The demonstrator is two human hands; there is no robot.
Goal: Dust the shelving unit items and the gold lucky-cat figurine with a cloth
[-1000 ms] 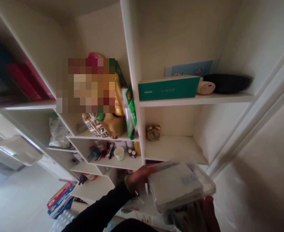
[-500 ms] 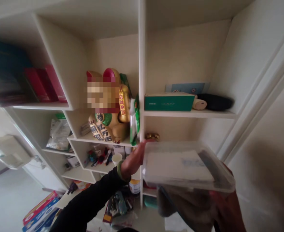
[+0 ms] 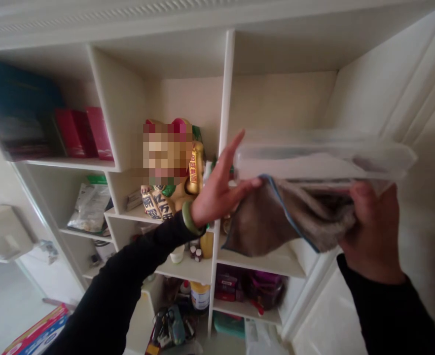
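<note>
My right hand (image 3: 369,222) is raised at the right, gripping a brown cloth (image 3: 269,222) inside a bag with a blue seal line. A transparent plastic box (image 3: 324,160) lies flat just above the cloth, seen almost edge-on, and its far end runs past my right hand. My left hand (image 3: 217,190) is open with spread fingers, wearing a green bangle, and its thumb reaches toward the bag's left corner.
Behind my hands stands a white shelf unit (image 3: 225,148) holding a golden lucky-cat figurine (image 3: 194,172), red books (image 3: 84,133) and a jar (image 3: 199,296). A printed carton (image 3: 36,335) lies on the floor at the lower left.
My left hand has come off the box and spread open. The box has risen and turned edge-on, exposing the cloth below it. The view has tilted upward and levelled.
</note>
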